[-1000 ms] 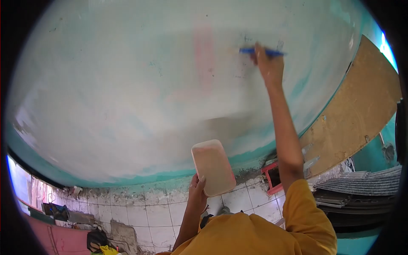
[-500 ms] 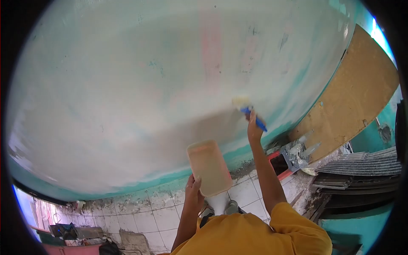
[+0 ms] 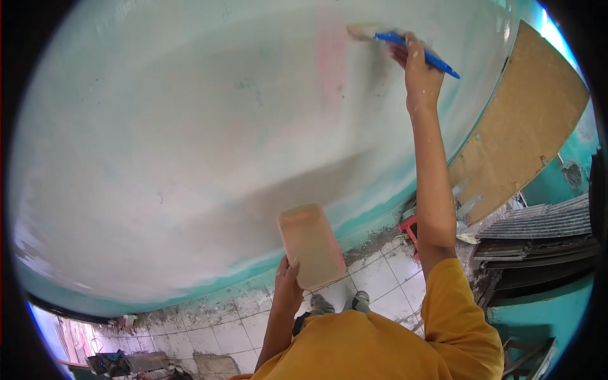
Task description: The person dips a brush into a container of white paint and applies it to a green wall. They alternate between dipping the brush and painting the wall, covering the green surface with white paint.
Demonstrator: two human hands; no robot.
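My right hand (image 3: 423, 73) is raised high against the wall, closed around the blue handle of a paintbrush (image 3: 392, 39). Its pale bristles point left and lie at the wall, beside a pink streak. Low in front of me, my left hand (image 3: 288, 288) grips the left edge of a rectangular paint tray (image 3: 310, 247), with the thumb over the rim. Pale paint lies in the tray. The wall (image 3: 190, 139) is coated in whitish paint, with turquoise showing through along its bottom and right side. White specks dot my right forearm.
A brown board (image 3: 525, 120) leans at the right. Below it are stacked corrugated sheets (image 3: 538, 225) and a red stool-like object (image 3: 410, 231), partly hidden by my arm. White floor tiles (image 3: 234, 335) are under my feet. Assorted items (image 3: 126, 362) lie at lower left.
My right hand has swept the paintbrush upward along the wall, from just above the tray to near the top of the view. My left hand and the tray stay nearly where they were.
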